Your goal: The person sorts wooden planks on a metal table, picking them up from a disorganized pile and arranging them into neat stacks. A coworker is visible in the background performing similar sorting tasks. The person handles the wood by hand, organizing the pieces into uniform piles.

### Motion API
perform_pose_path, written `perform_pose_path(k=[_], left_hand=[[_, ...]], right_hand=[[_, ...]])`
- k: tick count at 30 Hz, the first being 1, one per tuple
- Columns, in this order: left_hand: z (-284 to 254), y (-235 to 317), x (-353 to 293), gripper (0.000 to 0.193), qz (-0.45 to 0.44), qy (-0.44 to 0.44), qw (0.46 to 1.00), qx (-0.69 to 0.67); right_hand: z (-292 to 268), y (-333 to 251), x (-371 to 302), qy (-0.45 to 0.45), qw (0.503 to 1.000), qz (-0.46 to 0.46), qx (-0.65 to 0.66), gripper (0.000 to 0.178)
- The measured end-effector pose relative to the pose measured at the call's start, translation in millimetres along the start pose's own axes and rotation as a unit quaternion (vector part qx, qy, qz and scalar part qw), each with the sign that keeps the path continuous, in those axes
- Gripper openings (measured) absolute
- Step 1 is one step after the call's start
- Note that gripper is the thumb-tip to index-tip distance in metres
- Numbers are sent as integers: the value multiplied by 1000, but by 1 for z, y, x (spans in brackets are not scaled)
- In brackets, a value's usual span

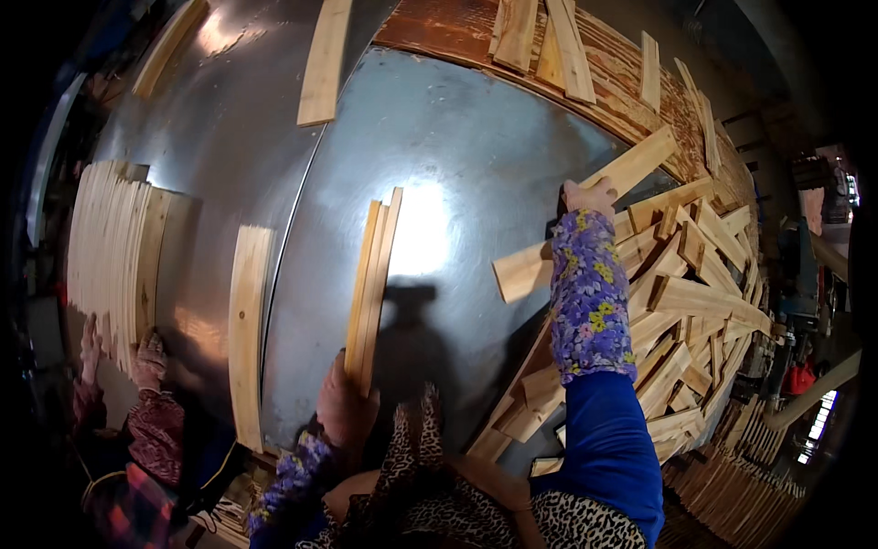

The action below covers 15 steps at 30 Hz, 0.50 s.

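Observation:
Upright in my left hand [346, 407] is a small bundle of narrow wooden slats [373, 284], gripped near its lower end with the slats standing on edge side by side. My right arm, in a purple flowered sleeve cover, reaches forward to the right. Its hand [590, 195] is closed on a pale wooden slat [640, 163] at the edge of a loose heap. Another length of slat [523, 272] shows left of my sleeve; whether it is the same piece is hidden. The jumbled heap of slats [704, 297] lies right of my right forearm.
A shiny metal tabletop [457, 119] spans the middle. Single slats [249, 320] lie on its left part. A co-worker's hands [148, 361] touch a neat row of slats [110, 256] at far left. More slats rest on a worn wooden board [439, 27] at the back.

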<state>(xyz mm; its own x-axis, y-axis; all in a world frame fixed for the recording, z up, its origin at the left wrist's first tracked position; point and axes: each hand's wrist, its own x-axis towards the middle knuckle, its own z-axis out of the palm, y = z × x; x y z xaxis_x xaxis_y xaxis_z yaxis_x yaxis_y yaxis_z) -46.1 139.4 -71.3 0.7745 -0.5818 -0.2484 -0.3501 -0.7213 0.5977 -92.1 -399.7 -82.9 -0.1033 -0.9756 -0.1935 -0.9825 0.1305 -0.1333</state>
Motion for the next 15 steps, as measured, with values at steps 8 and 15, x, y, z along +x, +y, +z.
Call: perform_pose_path(k=[8, 15], left_hand=[[-25, -7, 8, 64, 16, -59, 993, -97], [-20, -55, 10, 61, -243, -216, 582, -745]], right_hand=[[17, 124, -123, -292, 743, -58, 599, 51], [12, 185, -403, -479, 627, -53, 612, 89]])
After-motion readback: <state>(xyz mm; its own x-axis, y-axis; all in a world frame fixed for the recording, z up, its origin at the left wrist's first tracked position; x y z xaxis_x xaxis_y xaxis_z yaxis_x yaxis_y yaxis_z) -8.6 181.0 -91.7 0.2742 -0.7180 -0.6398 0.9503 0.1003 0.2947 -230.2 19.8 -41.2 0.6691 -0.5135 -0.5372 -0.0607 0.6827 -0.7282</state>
